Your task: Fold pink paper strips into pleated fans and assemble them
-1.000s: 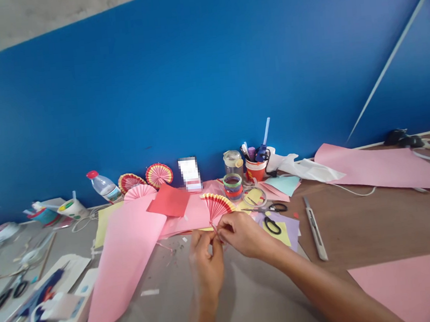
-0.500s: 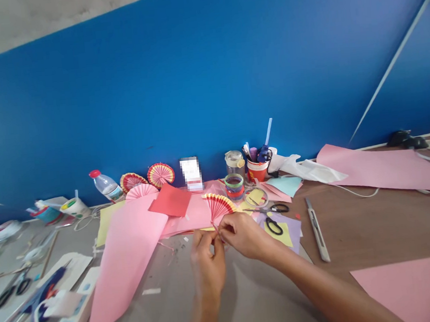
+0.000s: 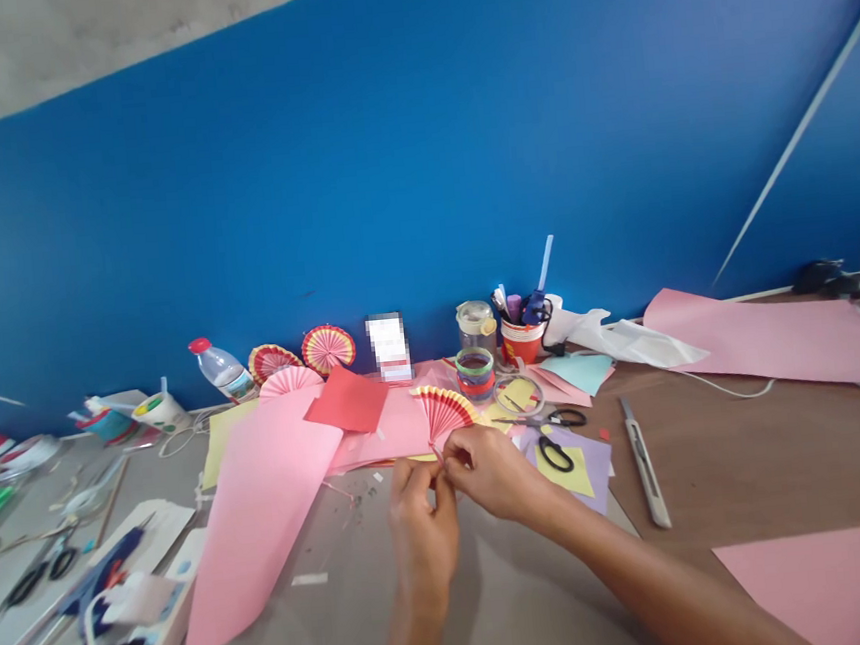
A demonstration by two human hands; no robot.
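A pleated paper fan (image 3: 442, 412), red and pink with a yellow edge, stands spread above my fingertips, its narrow end pointing down. My left hand (image 3: 423, 514) is closed in a pinch at that narrow end. From the right, my right hand (image 3: 488, 468) pinches the same spot, thumb and fingers meeting those of the left. The fingers partly hide the fan's base, and any thread there is too small to make out. Just beyond the fan lie a red paper square (image 3: 346, 400) and pink sheets (image 3: 366, 449).
Scissors (image 3: 556, 452) lie right of my hands, and a utility knife (image 3: 644, 464) farther right. Jars (image 3: 476, 374) and a red cup of tools (image 3: 523, 339) line the wall. Finished round fans (image 3: 328, 349) and a bottle (image 3: 219, 369) stand at back left. A power strip (image 3: 152, 638) is front left.
The whole view has shifted slightly, so things sit a little farther right. Both hands keep their pinch at the fan's base, with hardly any movement of the fingers.
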